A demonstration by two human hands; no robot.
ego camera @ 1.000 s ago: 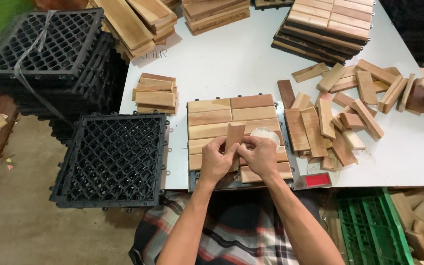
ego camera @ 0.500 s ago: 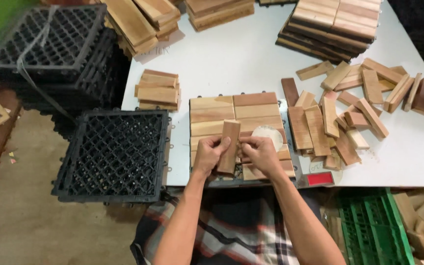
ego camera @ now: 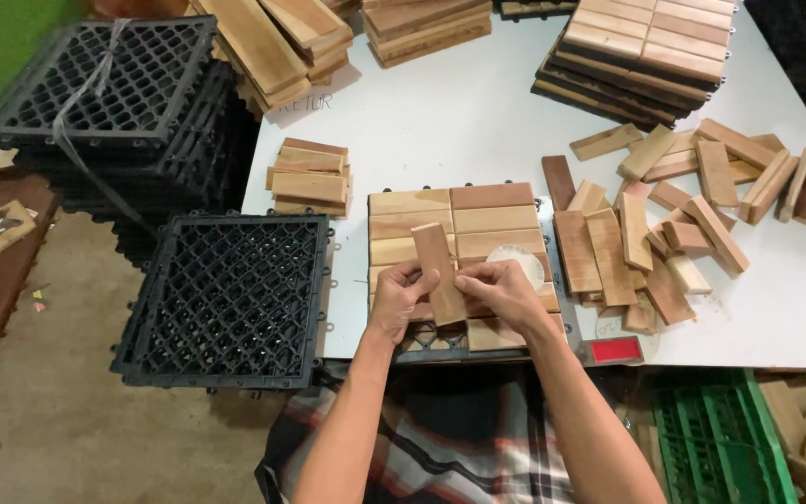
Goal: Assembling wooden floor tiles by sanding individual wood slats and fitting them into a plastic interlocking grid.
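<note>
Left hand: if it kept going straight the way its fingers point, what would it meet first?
The left hand points up and right across the wooden slat it grips, so it would probably meet the right hand on the slat's far side first; depth is unclear.

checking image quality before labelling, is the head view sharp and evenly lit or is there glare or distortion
Head view: sharp around both hands, the left hand and right hand on the wooden slat; the white table is bright but not blown out, with soft shadows; the wide lens bends the edges; the floor corners are dimmer.
</note>
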